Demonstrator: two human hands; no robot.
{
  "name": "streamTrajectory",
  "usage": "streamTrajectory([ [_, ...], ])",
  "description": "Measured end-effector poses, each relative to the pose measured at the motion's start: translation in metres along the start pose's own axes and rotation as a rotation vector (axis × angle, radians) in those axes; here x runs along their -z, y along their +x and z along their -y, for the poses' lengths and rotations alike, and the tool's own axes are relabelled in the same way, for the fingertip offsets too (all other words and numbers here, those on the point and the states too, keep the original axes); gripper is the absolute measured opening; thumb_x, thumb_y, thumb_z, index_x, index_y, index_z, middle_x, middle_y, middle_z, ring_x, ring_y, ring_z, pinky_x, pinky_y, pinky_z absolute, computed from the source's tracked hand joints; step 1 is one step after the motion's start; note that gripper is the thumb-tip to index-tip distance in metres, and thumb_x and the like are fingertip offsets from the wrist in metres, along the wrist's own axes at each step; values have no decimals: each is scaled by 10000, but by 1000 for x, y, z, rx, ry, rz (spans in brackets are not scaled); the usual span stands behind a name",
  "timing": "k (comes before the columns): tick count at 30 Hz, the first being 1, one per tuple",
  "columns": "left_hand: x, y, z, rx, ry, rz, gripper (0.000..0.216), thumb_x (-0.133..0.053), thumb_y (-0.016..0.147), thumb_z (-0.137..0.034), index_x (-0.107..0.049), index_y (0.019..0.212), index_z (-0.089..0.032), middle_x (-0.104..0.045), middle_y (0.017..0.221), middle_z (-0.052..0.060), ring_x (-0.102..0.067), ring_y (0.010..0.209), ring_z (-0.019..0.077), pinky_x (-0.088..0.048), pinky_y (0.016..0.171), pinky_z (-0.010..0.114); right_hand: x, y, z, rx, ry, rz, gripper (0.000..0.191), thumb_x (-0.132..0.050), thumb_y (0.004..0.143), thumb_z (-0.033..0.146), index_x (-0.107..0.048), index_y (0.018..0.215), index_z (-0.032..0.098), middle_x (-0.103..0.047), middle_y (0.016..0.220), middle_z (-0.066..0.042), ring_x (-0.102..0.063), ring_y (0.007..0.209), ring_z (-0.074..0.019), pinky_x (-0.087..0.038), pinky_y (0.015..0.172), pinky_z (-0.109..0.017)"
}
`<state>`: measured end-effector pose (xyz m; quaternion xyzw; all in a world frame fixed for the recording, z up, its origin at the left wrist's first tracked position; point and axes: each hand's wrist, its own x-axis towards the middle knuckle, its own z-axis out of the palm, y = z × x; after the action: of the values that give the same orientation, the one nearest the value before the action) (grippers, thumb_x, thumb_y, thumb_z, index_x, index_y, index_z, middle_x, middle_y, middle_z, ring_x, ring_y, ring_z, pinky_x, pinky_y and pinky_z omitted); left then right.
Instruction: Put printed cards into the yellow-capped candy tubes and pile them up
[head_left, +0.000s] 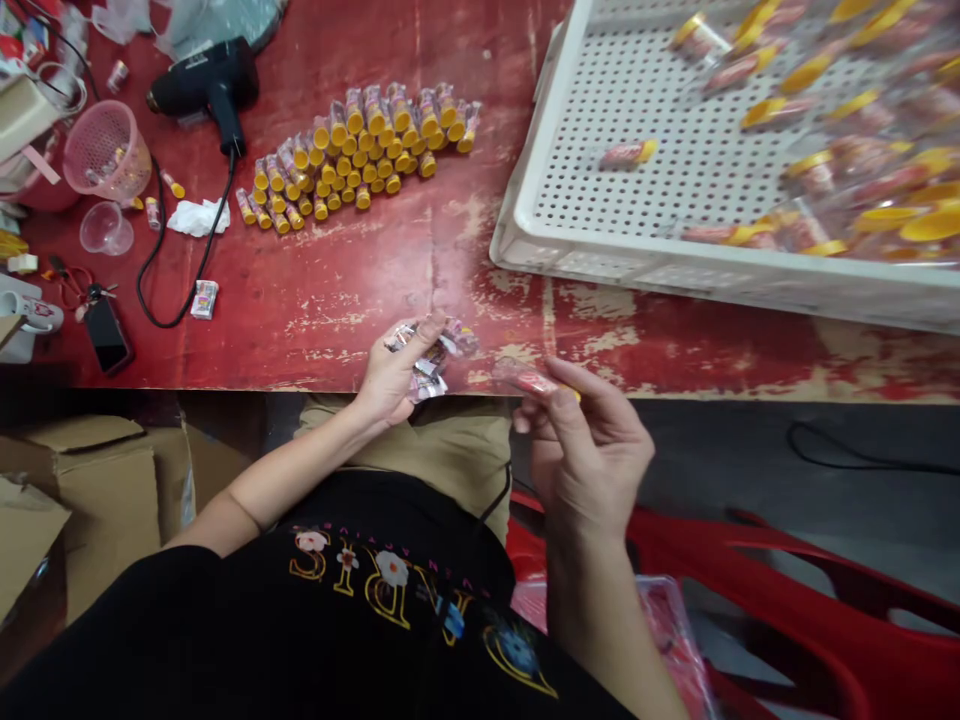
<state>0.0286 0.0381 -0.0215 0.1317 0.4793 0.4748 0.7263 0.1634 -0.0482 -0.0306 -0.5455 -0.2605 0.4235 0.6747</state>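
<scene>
At the table's front edge, my left hand [394,370] is closed around a bunch of clear printed wrappers [429,368]. Close by on the right, my right hand [589,440] pinches a small tube with a yellow cap [536,382] between thumb and fingers. Clear film sticks out past the tube's left end, toward my left hand but apart from it. Beyond my hands stands a block of yellow-capped tubes [352,150], packed side by side with their caps facing me.
A white perforated tray [517,225] at the right holds many wrapped yellow-capped tubes. At the left lie a black heat gun [206,85] with its cord, a pink basket [109,150], a clear cup [106,230] and a phone [107,333]. A red chair [750,570] stands below right.
</scene>
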Motion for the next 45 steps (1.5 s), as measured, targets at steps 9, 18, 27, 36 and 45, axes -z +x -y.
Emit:
streamTrajectory([
  [9, 3, 0, 4, -35, -5, 11, 357, -917, 641, -328, -641, 785, -155, -669, 720, -24, -617, 623, 93, -486, 676, 252, -7, -2, -1, 132, -174, -4, 215, -825, 785, 281, -770, 981, 210, -701, 832, 7, -605, 570, -74, -505, 523, -234],
  [18, 10, -4, 11, -210, 117, 60, 406, -920, 614, -429, -618, 721, -180, -622, 664, -60, -533, 551, 57, -424, 564, 207, 2, 4, -2, -206, -99, 142, 239, -713, 846, 425, -758, 934, 207, -612, 652, 12, -448, 457, -60, -308, 409, -201],
  [27, 20, -7, 7, -146, 80, -2, 458, -921, 598, -493, -618, 708, -168, -610, 640, -48, -561, 555, 64, -426, 554, 194, -1, 23, 6, -236, -192, 281, 353, -804, 753, 521, -682, 688, 196, -548, 586, 23, -433, 506, -73, -322, 466, -207],
  [36, 26, -6, 8, -145, 140, -5, 524, -896, 587, -591, -596, 723, -183, -571, 608, -69, -505, 507, 49, -402, 526, 188, -5, 8, 12, -271, 103, 195, 418, -821, 708, 622, -701, 822, 238, -507, 580, 38, -403, 491, -63, -290, 432, -190],
  [45, 30, -10, 14, -163, 218, 143, 572, -853, 598, -666, -583, 825, -216, -734, 841, 7, -674, 744, 140, -521, 744, 277, -3, -14, -2, -56, -136, 92, 290, -818, 792, 434, -751, 998, 241, -656, 909, -11, -641, 669, -98, -621, 602, -263],
])
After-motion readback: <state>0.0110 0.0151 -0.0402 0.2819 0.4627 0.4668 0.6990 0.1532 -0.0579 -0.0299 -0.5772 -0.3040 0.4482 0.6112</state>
